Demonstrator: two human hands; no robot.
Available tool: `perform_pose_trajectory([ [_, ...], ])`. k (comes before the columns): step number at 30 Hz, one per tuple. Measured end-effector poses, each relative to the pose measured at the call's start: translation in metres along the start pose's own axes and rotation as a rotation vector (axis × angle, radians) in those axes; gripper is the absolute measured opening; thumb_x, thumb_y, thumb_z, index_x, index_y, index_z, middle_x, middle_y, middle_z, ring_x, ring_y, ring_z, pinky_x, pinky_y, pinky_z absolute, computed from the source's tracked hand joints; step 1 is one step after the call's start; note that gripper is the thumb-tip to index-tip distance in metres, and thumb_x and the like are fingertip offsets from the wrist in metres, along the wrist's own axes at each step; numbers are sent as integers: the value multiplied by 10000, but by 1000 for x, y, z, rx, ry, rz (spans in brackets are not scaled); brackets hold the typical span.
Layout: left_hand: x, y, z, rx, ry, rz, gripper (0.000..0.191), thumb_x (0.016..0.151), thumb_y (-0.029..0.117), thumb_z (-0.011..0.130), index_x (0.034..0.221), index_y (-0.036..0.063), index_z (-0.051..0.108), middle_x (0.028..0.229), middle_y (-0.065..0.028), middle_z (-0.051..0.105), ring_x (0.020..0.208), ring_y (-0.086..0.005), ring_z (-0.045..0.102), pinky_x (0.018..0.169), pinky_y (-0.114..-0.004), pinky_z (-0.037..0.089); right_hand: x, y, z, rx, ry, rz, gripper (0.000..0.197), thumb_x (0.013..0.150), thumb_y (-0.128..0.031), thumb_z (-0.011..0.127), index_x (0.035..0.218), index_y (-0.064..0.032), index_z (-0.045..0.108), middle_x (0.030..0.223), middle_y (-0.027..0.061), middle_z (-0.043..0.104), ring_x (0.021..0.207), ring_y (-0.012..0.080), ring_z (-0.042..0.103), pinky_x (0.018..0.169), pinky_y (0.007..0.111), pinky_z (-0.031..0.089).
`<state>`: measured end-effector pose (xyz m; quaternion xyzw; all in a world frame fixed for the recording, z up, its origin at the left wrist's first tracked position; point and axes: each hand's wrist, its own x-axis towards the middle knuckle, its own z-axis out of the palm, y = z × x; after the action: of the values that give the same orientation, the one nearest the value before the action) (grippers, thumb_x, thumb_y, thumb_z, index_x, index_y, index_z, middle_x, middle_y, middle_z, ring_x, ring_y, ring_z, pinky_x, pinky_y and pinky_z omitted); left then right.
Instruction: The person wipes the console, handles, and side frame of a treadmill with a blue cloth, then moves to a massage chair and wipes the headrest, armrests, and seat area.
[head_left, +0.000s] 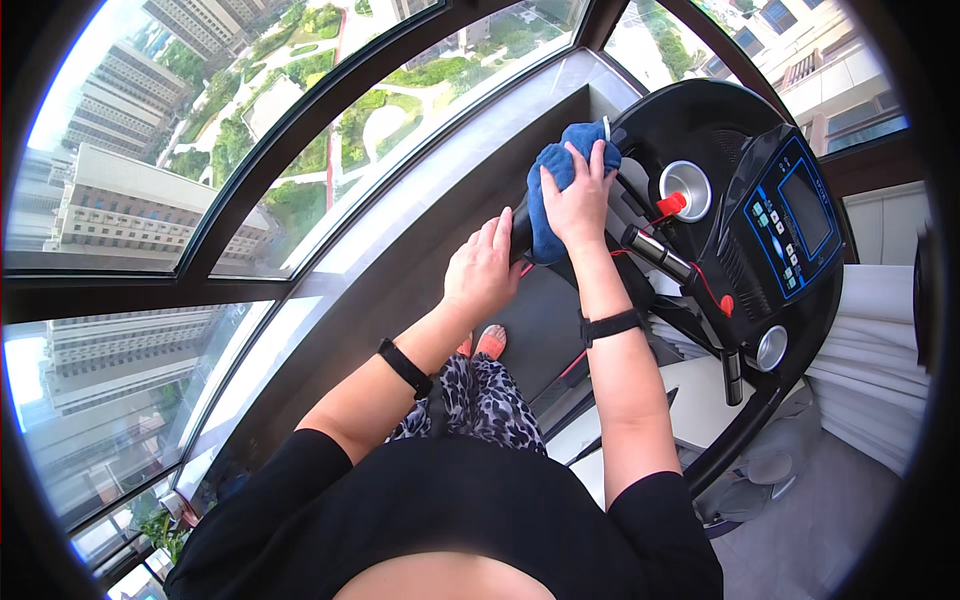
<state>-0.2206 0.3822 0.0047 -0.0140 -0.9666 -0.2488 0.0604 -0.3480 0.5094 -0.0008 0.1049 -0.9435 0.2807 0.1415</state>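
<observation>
A blue cloth (553, 225) is draped over the left handrail (520, 241) of a treadmill. My right hand (579, 196) presses and grips the cloth from above, fingers spread over its folds. The rail under the cloth is hidden. My left hand (484, 262) is wrapped about the bare black end of the same handrail, just below the cloth. To the right of my right hand is the treadmill's black console (795, 217), with buttons and a dark display. A red clip (671, 204) on a red cord hangs at the rim of a silver cup holder (694, 187).
Chrome-banded grip bars (660, 255) stick out below the console, near my right forearm. A red safety key (726, 304) sits between them. My feet stand on the running belt (540, 322). Tall windows (390, 150) curve along the left, above a ledge (360, 247). A pale curtain (870, 352) hangs right.
</observation>
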Motion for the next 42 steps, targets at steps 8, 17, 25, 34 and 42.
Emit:
perform_pose_trajectory([
  [8, -2, -2, 5, -63, 39, 77, 648, 681, 121, 660, 1265, -63, 447, 1244, -202, 518, 1099, -343, 548, 938, -382, 467, -78, -31, -2, 376, -18, 11, 653, 767, -227, 709, 1344, -71, 449, 1497, 298, 206, 1351, 500, 262, 1113, 600, 221],
  [17, 0, -12, -12, -145, -123, 114, 676, 696, 86, 654, 1289, -107, 391, 1265, -277, 475, 1151, -417, 496, 994, -430, 417, -43, -31, 2, 105, -6, -20, 613, 725, -299, 748, 1267, -92, 550, 1483, 300, 240, 1350, 458, 304, 1105, 642, 176],
  [25, 2, -31, -7, -108, -203, 316, 767, 723, 129, 684, 1306, -190, 301, 1291, -362, 410, 1182, -485, 444, 1039, -474, 361, -52, -37, 10, 126, 149, 21, 499, 694, -276, 766, 1148, -115, 637, 1455, 260, 339, 1309, 428, 382, 1115, 588, 232],
  [34, 3, -75, -3, -555, -199, 670, 879, 673, 130, 702, 1362, -155, 237, 1392, -354, 295, 1213, -479, 394, 1039, -454, 359, -102, -71, 9, 185, 283, 219, 398, 756, -173, 718, 1126, -47, 647, 1411, 246, 433, 1197, 413, 530, 982, 427, 456],
  [42, -5, -173, -23, -880, -735, 700, 1056, 696, 240, 805, 1481, -8, 143, 1502, -279, 160, 1413, -433, 162, 1140, -455, 231, -180, -181, 49, -128, 348, 254, 436, 717, -89, 697, 1146, -30, 647, 1382, 267, 457, 1205, 463, 509, 1000, 493, 431],
])
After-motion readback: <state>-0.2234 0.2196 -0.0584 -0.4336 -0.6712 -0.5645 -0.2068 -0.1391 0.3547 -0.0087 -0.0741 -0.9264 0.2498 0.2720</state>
